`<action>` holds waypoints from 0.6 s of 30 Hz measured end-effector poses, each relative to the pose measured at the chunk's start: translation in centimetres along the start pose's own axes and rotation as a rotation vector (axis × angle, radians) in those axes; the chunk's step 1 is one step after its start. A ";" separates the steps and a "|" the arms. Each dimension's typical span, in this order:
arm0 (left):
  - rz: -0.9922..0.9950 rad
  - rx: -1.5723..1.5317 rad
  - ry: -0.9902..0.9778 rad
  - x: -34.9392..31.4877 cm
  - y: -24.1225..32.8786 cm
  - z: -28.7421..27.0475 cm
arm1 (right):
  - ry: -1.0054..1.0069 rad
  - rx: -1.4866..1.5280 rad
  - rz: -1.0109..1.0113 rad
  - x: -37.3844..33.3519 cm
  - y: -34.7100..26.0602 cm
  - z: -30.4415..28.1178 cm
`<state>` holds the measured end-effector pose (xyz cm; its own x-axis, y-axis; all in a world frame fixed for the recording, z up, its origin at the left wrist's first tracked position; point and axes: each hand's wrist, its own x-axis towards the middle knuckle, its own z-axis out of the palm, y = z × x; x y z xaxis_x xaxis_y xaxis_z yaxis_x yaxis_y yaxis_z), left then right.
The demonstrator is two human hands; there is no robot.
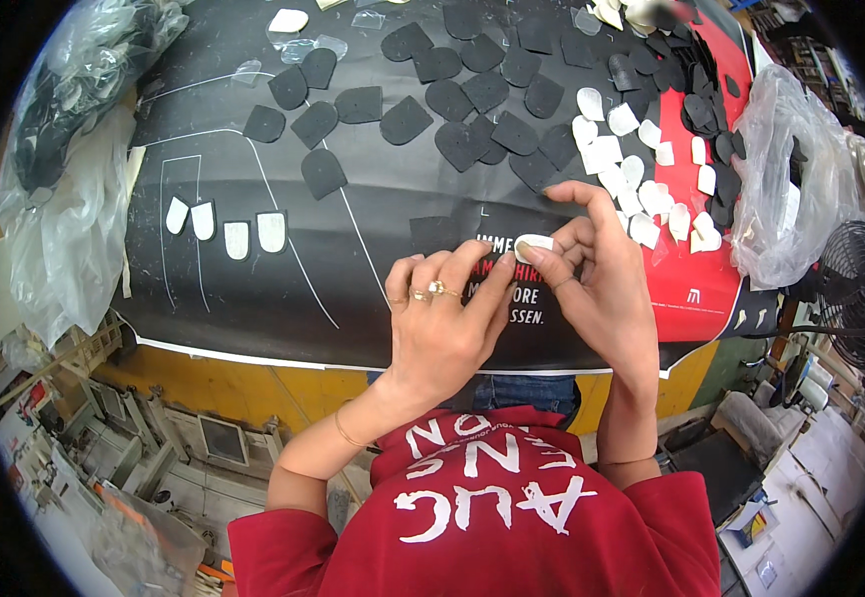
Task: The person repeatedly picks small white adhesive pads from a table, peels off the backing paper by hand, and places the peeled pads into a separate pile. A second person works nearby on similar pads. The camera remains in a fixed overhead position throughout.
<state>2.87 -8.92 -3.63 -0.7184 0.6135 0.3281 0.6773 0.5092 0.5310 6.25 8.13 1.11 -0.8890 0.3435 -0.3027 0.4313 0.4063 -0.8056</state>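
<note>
Dark-red T-shirt (pixel 522 532), white lettering across it, fills the lower centre of the frame, nearest of all. Beyond it, at the centre, a small white round-ended tab (pixel 536 242) held just above the worktable. Right hand (pixel 604 284): thumb and a curled finger clamped on the tab, forefinger raised and apart. Left hand (pixel 442 323), ringed and with a thin bracelet (pixel 353 431) at the wrist: fingertips bunched at the tab's left end; cannot tell whether they grip it too.

Under both hands, a black printed sheet (pixel 243 179) covers the table. Left of centre, four white-faced pieces with dark edges (pixel 271 231) in a loose row. Upper centre, black round-ended tabs (pixel 405 119) scattered, some overlapping. Right of centre, loose white tabs (pixel 632 171), partly on the sheet's red band (pixel 686 289); more black pieces (pixel 699 109) heaped at upper right. Clear plastic bags at upper left (pixel 64 229) and right (pixel 796 169). Far right, a black fan (pixel 856 289).
</note>
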 end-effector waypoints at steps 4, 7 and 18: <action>-0.009 -0.015 -0.022 0.0 -0.1 -0.3 | 0.038 -0.046 -0.014 0.1 0.0 0.2; -0.018 -0.017 -0.031 -0.1 0.0 -0.3 | 0.040 -0.040 -0.009 0.1 -0.1 0.2; 0.011 0.084 -0.043 -0.2 0.4 -0.1 | 0.047 -0.027 0.004 0.1 -0.4 0.3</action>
<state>3.26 -8.89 -3.41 -0.7042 0.6442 0.2985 0.6977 0.5498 0.4593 5.99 7.77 1.24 -0.8791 0.3847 -0.2813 0.4397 0.4270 -0.7902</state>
